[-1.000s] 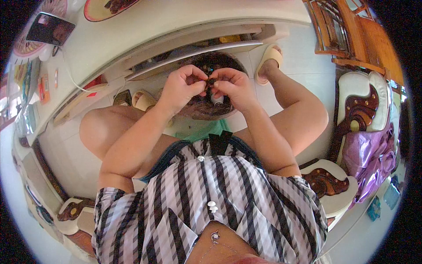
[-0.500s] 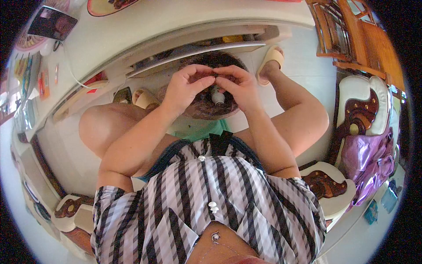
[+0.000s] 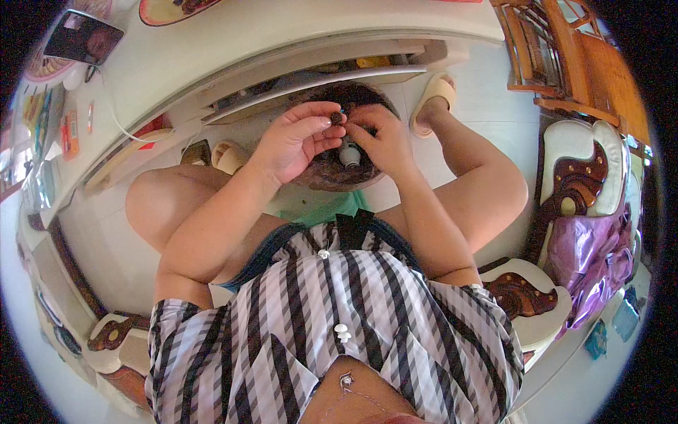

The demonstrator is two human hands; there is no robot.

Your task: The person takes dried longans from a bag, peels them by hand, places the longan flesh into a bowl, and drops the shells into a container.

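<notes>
My left hand (image 3: 293,141) pinches a small dark round piece (image 3: 336,119) between thumb and index finger, its other fingers loosely curled. Right beside it, my right hand (image 3: 381,139) has its fingers bent together near the same piece; what its fingertips hold, if anything, is too small to make out. Under both hands sits a round brown container (image 3: 332,178) with dark contents, partly hidden by my hands. A small whitish-grey bottle-like object (image 3: 349,153) lies in it, just below my right fingers.
A long white table (image 3: 282,35) with an open drawer (image 3: 311,80) runs across the front. A phone (image 3: 83,37) and a plate (image 3: 152,15) lie on it. Wooden chairs (image 3: 600,78) stand at the right, near a purple cloth (image 3: 586,261). Green material (image 3: 325,206) is below the container.
My fingertips have come slightly apart. My left hand has turned so the dark piece shows in its pinch, and my right fingers have curled in more.
</notes>
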